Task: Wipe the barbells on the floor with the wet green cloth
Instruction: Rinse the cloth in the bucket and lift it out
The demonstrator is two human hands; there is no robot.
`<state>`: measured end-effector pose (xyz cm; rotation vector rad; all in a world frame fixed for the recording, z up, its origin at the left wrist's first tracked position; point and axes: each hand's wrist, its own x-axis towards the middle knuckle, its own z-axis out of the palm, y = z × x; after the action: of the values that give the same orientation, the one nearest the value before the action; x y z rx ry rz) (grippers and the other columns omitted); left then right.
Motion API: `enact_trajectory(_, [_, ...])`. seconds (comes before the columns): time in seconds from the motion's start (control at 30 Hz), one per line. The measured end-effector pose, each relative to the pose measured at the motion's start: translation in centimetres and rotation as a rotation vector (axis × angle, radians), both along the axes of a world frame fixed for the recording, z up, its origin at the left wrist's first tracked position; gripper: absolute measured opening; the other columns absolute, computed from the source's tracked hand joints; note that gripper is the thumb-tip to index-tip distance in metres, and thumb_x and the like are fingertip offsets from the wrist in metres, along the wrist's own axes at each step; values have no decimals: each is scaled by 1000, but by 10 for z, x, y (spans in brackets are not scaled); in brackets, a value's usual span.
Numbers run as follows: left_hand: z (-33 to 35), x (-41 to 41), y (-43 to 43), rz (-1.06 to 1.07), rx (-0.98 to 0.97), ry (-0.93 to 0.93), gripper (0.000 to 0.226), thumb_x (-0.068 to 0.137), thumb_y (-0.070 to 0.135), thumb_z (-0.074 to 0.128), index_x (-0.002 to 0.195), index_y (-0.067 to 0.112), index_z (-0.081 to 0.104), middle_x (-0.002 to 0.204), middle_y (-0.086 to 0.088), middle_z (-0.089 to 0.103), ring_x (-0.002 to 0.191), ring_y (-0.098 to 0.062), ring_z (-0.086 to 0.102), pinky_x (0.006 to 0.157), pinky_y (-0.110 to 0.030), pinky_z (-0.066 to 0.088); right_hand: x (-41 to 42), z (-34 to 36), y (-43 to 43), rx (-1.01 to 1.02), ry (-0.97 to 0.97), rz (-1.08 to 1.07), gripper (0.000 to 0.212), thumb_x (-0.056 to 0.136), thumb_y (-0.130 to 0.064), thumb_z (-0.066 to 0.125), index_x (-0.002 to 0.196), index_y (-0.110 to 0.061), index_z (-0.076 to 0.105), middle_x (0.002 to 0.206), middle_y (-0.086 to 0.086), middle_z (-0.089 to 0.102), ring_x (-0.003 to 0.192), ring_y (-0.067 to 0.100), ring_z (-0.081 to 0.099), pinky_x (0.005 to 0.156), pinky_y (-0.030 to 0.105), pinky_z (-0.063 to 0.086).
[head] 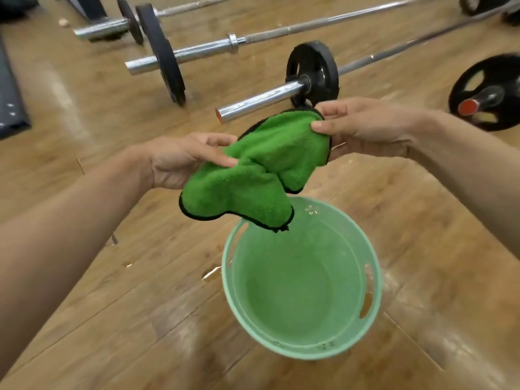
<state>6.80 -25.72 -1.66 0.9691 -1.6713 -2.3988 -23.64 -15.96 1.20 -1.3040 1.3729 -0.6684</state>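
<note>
The person holds the cloth (pixel 259 170) in both hands, in the air above the far rim of the bucket (pixel 304 299). The left hand (pixel 183 160) grasps the cloth's left side, thumb on top and fingers curled under the fabric. The right hand (pixel 365 128) pinches the upper right corner between the thumb and the fingers behind it. The cloth is bright green with a black edge. It is bunched in the middle, and its lowest corner hangs over the bucket's rim; whether it touches the rim cannot be told. The bucket is pale green, stands upright on the wooden floor (pixel 84 291) and has slots cut near its rim. Whether it holds water cannot be told. Small wet marks (pixel 211 273) lie on the floor just left of it. The cloth touches no barbell. The near barbell (pixel 261 101) lies on the floor just beyond the hands, its chrome sleeve pointing toward the cloth and a black plate (pixel 312 71) on the sleeve. The second barbell (pixel 202 52) lies farther back, its bar running off to the upper right, with a thin black disc (pixel 161 49) standing across its sleeve. The third barbell (pixel 101 29) lies behind that, at the upper left. At the right edge another sleeve with a red cap (pixel 468 106) pokes through a black weight (pixel 489 80). A dark slab (pixel 8 88) lies at the left edge.
</note>
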Motion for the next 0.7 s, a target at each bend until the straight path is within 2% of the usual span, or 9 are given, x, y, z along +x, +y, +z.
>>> enact_trajectory(0.07, [3, 2, 7, 11, -69, -79, 93, 34, 30, 108, 119, 9, 77, 124, -16, 74, 100, -23, 77, 76, -32, 64, 1, 3, 4, -47, -46, -63, 12, 103, -23, 56, 104, -20, 67, 99, 0, 74, 88, 13, 70, 77, 31, 62])
enact_trajectory(0.13, [5, 6, 14, 47, -57, 14, 75, 40, 30, 105, 109, 13, 82, 116, -13, 77, 99, -22, 77, 79, -32, 62, 0, 5, 10, -35, -76, -64, 11, 101, -23, 59, 97, -17, 68, 85, -5, 72, 77, 6, 67, 69, 24, 56])
enact_trajectory(0.23, [20, 15, 20, 140, 33, 234, 69, 45, 17, 97, 112, 10, 80, 114, -13, 77, 103, -27, 76, 85, -39, 62, -3, 11, 17, 60, 30, 80, 32, 85, -21, 71, 105, 3, 69, 97, 8, 75, 89, 13, 70, 87, 28, 54])
enact_trajectory(0.33, [38, 11, 23, 165, 58, 276, 71, 45, 19, 98, 112, 7, 79, 110, -16, 77, 99, -30, 76, 84, -41, 62, 0, 11, 18, 13, -11, 35, 47, 89, -20, 76, 121, 12, 61, 123, 18, 71, 111, 19, 68, 107, 35, 48])
enact_trajectory(0.4, [46, 1, 32, 147, 55, 184, 62, 57, 36, 98, 108, 6, 79, 106, -15, 77, 94, -28, 77, 80, -38, 63, 8, 14, 16, -33, -154, -28, 32, 102, -17, 62, 124, 5, 59, 120, 13, 72, 111, 19, 68, 101, 33, 52])
enact_trajectory(0.47, [49, -11, 43, 153, 24, -1, 52, 80, 52, 82, 105, 7, 80, 107, -15, 78, 93, -26, 77, 77, -36, 63, 18, 20, 16, -87, -155, -50, 12, 107, -16, 53, 114, -11, 61, 102, 1, 73, 98, 14, 68, 88, 31, 57])
enact_trajectory(0.57, [49, -26, 53, 150, -19, -197, 35, 84, 39, 67, 94, 11, 84, 105, -12, 79, 90, -21, 78, 77, -35, 65, 31, 30, 16, -130, -142, -70, 16, 106, -20, 56, 119, -14, 63, 102, 1, 72, 97, 16, 68, 88, 36, 55])
enact_trajectory(0.63, [53, -29, 54, 186, -22, -124, 25, 83, 28, 69, 94, 10, 82, 101, -12, 79, 87, -22, 77, 81, -36, 64, 33, 35, 19, -101, -238, -96, 18, 103, -19, 59, 120, -12, 62, 103, 4, 72, 95, 19, 69, 83, 35, 57])
enact_trajectory(0.7, [61, -27, 50, 332, 15, 91, 12, 85, 20, 67, 89, 13, 76, 95, -11, 77, 84, -23, 77, 78, -37, 65, 29, 38, 26, -27, -428, -62, 28, 95, -12, 64, 124, -11, 63, 109, 6, 75, 97, 19, 73, 76, 31, 61])
